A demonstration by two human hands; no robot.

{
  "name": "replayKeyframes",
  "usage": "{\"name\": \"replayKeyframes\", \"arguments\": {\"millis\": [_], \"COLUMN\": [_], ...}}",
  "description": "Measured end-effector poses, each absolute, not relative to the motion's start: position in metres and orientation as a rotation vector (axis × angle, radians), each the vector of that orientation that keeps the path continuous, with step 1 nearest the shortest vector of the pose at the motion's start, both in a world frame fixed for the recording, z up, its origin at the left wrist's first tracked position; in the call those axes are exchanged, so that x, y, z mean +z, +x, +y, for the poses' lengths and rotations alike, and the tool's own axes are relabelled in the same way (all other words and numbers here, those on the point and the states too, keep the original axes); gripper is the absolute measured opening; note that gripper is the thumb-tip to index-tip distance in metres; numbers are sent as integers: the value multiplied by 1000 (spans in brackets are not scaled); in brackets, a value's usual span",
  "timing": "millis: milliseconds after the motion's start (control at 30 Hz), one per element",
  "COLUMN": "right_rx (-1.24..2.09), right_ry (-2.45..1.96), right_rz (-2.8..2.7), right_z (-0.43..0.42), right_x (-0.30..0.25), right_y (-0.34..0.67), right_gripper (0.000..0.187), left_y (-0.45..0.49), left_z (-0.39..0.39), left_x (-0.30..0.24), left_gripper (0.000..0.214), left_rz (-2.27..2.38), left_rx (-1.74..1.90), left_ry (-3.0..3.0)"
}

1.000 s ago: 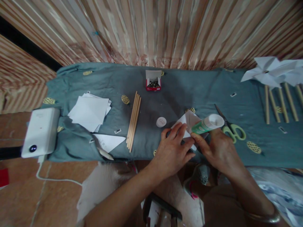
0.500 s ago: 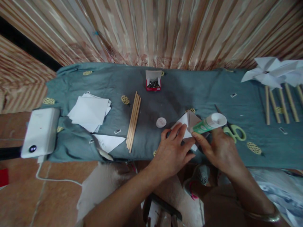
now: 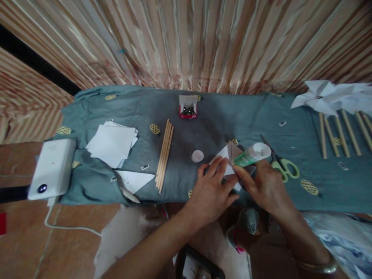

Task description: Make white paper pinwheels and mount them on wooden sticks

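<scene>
My left hand (image 3: 212, 190) presses down on a folded white paper (image 3: 228, 155) lying on the blue-grey cloth (image 3: 221, 116), its fingers bent over the paper's near side. My right hand (image 3: 263, 186) is closed round a green and white glue tube (image 3: 251, 155), whose tip points at the paper's raised fold. The tube's round white cap (image 3: 197, 156) lies on the cloth just left of the paper. Green-handled scissors (image 3: 280, 164) lie just right of my right hand.
Left of centre lie a bundle of wooden sticks (image 3: 164, 155), a stack of white paper squares (image 3: 112, 142) and a folded triangle (image 3: 136, 180). A small red box of pins (image 3: 188, 107) stands at the back. Finished paper pinwheels on sticks (image 3: 334, 104) lie far right. A white device (image 3: 52, 166) sits far left.
The view has shifted slightly downward. Both hands stay at the paper; the glue tube has tilted a little nearer the fold.
</scene>
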State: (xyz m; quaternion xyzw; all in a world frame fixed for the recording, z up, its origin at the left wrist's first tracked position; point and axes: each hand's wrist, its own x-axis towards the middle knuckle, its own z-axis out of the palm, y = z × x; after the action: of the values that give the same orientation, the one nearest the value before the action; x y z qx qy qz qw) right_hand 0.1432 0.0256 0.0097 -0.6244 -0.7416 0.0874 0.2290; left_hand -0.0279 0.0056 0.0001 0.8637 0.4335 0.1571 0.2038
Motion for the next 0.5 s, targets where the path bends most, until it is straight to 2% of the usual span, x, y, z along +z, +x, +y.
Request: {"name": "replayKeyframes", "arguments": {"millis": [500], "right_rx": [216], "right_ry": [-1611], "right_rz": [-2101], "right_z": [26], "right_x": [8], "right_y": [141], "right_gripper": [32], "left_y": [-27], "left_z": [6], "left_x": [-1], "left_gripper": [41], "left_rz": [1222], "left_rx": [443], "left_ry": [2430]}}
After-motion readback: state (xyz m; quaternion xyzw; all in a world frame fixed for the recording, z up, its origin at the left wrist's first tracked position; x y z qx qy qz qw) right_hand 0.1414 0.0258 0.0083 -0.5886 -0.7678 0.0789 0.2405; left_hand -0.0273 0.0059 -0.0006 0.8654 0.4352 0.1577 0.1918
